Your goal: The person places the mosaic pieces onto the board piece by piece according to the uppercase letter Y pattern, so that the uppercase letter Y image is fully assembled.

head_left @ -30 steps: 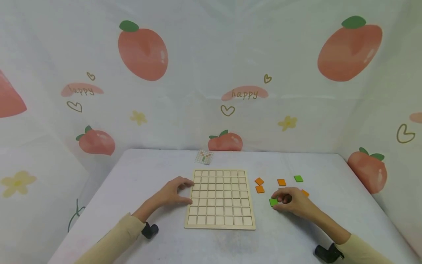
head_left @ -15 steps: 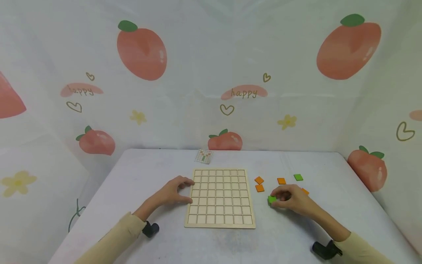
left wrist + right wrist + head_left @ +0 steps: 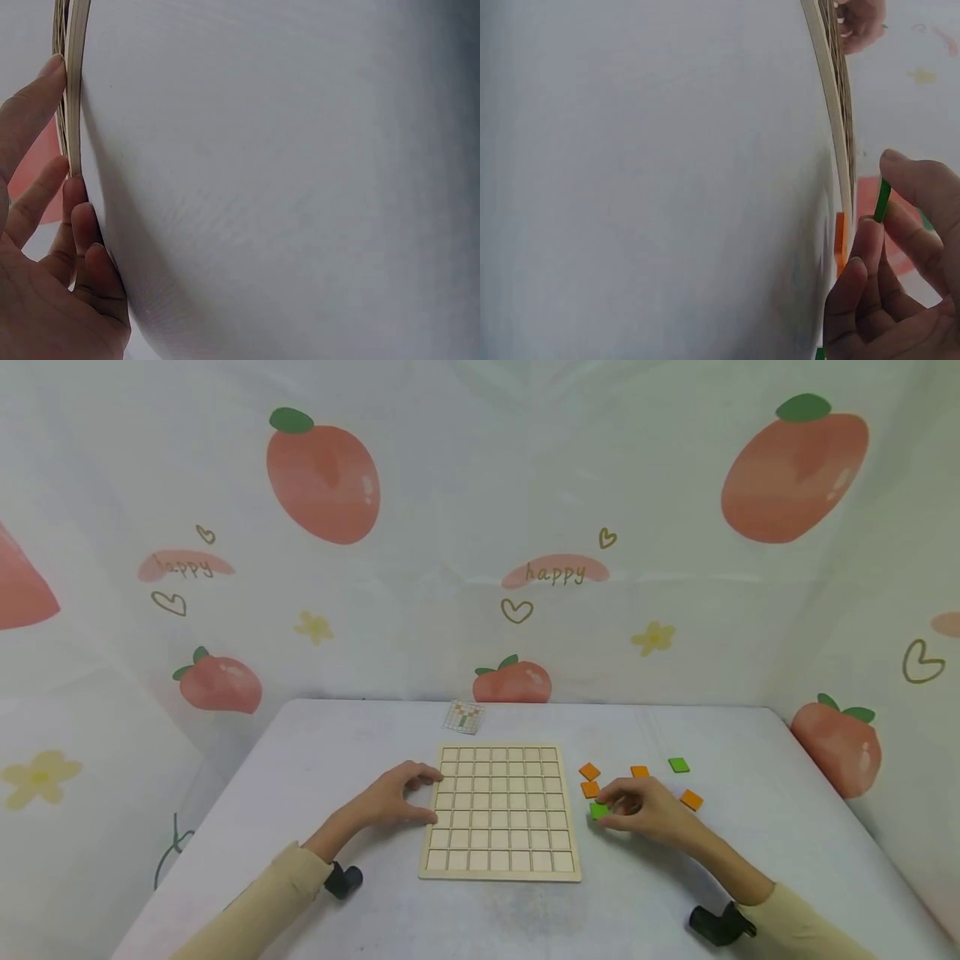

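Left hand: (image 3: 397, 795) resting at the near side of the wooden board, (image 3: 498, 810) thumb and fingers spread pretty wide, tips touching its edge. The left wrist view has the last fingers curled in just beside the rim.
Right hand: (image 3: 645, 810) fingers narrow, pinching a green tile (image 3: 597, 811) between thumb and fingertips. Right wrist view shows that tile edge-on, so it looks super thin.
Pinched tile: right at the right hand's fingertips, just off the board's side.
Board: flat between the two hands, pale wood, grid of square cells.
Orange tiles: two just past the right hand's fingertips, one (image 3: 589, 772) turned like a diamond and one (image 3: 590, 789) lying squarer; a third (image 3: 640, 771) is partly hidden behind that hand, and a fourth (image 3: 692, 800) sits out beyond its knuckles.
Spare green tile: (image 3: 678, 765) farther back past the right hand.
Pattern card: (image 3: 464, 717) beyond both hands, behind the board, with little coloured squares on it.
Counter: (image 3: 337, 752) white, under everything.
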`<state>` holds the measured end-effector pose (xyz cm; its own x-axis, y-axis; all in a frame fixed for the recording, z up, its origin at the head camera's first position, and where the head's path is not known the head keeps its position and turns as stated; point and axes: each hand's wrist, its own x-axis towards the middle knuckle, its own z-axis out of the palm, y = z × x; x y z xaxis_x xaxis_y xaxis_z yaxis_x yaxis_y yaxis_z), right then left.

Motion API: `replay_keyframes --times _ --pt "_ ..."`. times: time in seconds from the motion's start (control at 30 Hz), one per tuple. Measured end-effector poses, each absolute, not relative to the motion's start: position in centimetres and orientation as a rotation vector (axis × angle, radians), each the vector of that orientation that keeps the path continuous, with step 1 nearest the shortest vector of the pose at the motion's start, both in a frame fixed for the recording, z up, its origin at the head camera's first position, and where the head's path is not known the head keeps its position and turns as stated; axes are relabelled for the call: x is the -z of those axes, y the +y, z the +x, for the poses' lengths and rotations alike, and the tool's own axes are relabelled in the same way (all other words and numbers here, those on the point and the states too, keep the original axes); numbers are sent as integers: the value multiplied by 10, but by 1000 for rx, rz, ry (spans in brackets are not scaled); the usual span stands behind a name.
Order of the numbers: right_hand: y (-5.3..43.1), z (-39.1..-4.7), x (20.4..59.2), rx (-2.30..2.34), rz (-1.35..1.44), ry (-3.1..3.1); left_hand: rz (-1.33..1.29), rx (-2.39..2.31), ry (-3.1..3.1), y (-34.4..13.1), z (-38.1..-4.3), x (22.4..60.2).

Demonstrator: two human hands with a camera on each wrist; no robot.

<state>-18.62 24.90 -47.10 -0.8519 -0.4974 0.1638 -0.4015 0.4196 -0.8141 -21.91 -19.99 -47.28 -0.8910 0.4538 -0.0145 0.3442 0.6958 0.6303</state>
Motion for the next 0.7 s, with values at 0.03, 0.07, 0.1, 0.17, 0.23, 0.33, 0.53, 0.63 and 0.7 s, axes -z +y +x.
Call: replay_keyframes --times 0.03,0.07,0.1,0.17,0.23,0.33,0.53,0.63,0.7 --pt "247 -187 471 1427 -818 2551 653 -966 2733 -200 -219 473" --pt "244 -187 472 1435 -822 2535 659 -968 2729 -200 -220 472" --pt "242 -188 472 1442 -823 2520 661 -969 2727 -200 -220 472" --pt "236 -188 472 1459 -815 2485 663 -976 2720 -201 -220 472" --pt "230 -188 472 1476 -815 2458 664 -980 2715 -201 -221 471" --pt "221 -188 472 1494 -820 2435 672 -982 2712 -201 -221 471" --pt "204 -185 471 1520 -774 2377 666 -982 2704 -200 -220 470" --pt "198 -183 471 1536 -771 2342 662 -978 2703 -200 -219 469" --pt "194 -183 472 1537 -787 2335 661 -979 2703 -200 -219 469"
